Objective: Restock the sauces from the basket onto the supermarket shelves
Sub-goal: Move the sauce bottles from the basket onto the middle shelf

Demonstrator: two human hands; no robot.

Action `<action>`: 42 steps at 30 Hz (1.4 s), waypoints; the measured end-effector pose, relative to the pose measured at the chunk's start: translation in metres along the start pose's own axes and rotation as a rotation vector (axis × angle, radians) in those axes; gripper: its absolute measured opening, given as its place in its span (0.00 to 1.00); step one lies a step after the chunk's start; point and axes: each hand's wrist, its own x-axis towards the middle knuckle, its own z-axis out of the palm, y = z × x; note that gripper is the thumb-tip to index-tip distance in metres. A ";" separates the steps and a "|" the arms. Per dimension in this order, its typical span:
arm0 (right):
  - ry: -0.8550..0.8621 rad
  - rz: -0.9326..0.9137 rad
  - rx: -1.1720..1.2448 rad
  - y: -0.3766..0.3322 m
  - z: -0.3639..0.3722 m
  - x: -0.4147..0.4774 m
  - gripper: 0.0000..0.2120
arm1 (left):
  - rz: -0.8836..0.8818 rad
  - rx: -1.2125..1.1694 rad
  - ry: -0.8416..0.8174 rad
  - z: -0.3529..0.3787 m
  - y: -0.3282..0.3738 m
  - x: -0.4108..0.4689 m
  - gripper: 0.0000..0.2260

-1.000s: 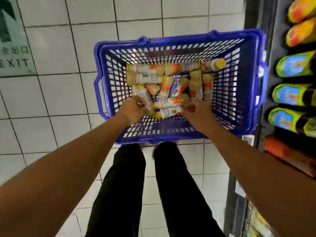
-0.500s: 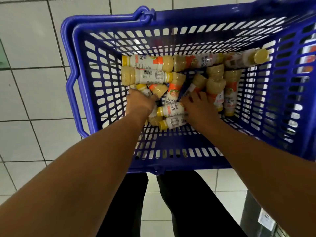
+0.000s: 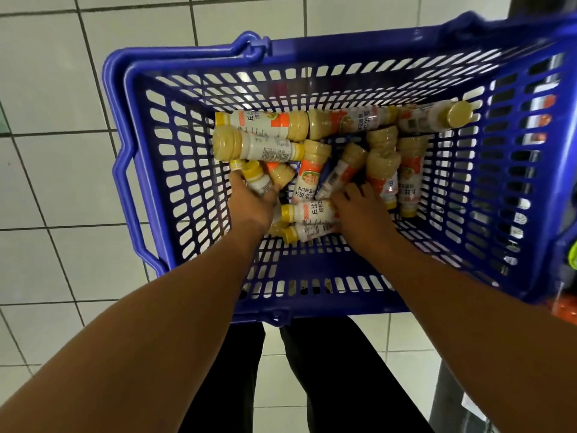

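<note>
as i look down through the head camera, the blue basket [image 3: 343,46] sits on the white tiled floor [image 3: 46,89] right in front of the person's dark trousers [image 3: 337,370]; both bare arms reach down into it; the sauce bottles [image 3: 312,173] lie jumbled on the basket's bottom, mostly toward its far half, pale creamy bottles with yellow caps and orange-and-white labels, some lying crosswise along the far wall, others pointing toward me; none is out of the basket yet; the left hand [image 3: 249,204] is at the near left edge of the pile, its fingers curled round a yellow-capped bottle [image 3: 257,179] whose cap sticks out beyond the knuckles; the right hand [image 3: 359,210] rests palm down over the base ends of the two nearest bottles [image 3: 307,211], which lie side by side with caps pointing left, between the two hands; its fingers bend down among the bottles, but whether they close on one i cannot tell from here, since the back of the hand hides them; the basket's folded handle lies along the far rim.
</note>
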 end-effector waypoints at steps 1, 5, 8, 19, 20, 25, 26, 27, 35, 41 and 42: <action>-0.010 0.009 0.035 0.001 0.000 -0.006 0.27 | 0.033 -0.029 -0.042 -0.002 -0.003 -0.004 0.20; -0.019 0.092 0.215 0.006 -0.001 -0.030 0.29 | 0.127 -0.047 -0.187 -0.015 -0.005 -0.017 0.22; 0.034 0.156 0.370 0.006 -0.008 -0.046 0.30 | 0.220 -0.015 -0.222 -0.032 0.008 -0.025 0.21; 0.342 0.407 1.360 -0.023 -0.108 -0.122 0.17 | 0.176 -0.350 -0.424 -0.093 0.148 -0.093 0.20; 0.371 0.391 1.398 -0.027 -0.121 -0.131 0.17 | 0.156 -0.390 -0.437 -0.096 0.164 -0.105 0.20; 0.556 0.324 1.609 -0.048 -0.182 -0.180 0.16 | 0.175 -0.517 -0.527 -0.110 0.230 -0.166 0.16; 0.588 0.314 1.652 -0.053 -0.195 -0.191 0.15 | 0.182 -0.530 -0.551 -0.113 0.241 -0.178 0.13; 0.609 0.307 1.697 -0.058 -0.207 -0.202 0.15 | 0.179 -0.536 -0.579 -0.115 0.251 -0.191 0.12; 0.881 0.268 1.934 -0.097 -0.290 -0.311 0.10 | 0.000 -0.508 -0.909 -0.153 0.321 -0.296 0.23; 1.116 0.315 1.997 -0.134 -0.337 -0.396 0.15 | 0.000 -0.404 -1.107 -0.194 0.371 -0.382 0.21; 1.131 0.305 2.003 -0.141 -0.343 -0.410 0.14 | 0.015 -0.379 -1.126 -0.201 0.377 -0.397 0.19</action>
